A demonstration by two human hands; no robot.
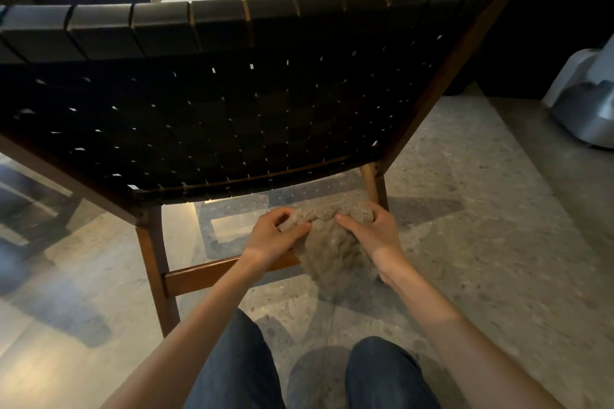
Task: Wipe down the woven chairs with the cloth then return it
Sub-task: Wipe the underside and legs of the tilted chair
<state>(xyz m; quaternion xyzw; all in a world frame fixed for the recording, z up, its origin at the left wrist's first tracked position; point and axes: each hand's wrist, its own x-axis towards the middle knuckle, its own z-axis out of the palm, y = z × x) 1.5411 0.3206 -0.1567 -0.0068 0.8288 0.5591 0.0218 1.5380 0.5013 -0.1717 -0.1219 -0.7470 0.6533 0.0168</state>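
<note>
Cloth (335,249) held behind woven chair (212,103) | left grip (272,236) pinching it | right grip (372,229) pinching it

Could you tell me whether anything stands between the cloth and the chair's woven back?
Nothing visible does. The left hand and right hand grip the cloth just below the woven back, with open air between.

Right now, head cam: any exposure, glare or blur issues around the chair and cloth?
Head view: the woven chair back is underexposed, nearly black, with light showing through its gaps; glare on the floor just under it; wide-angle distortion bows its top edge; the left frame edge is smeared; the cloth, left hand and right hand are lit and fairly sharp.
</note>
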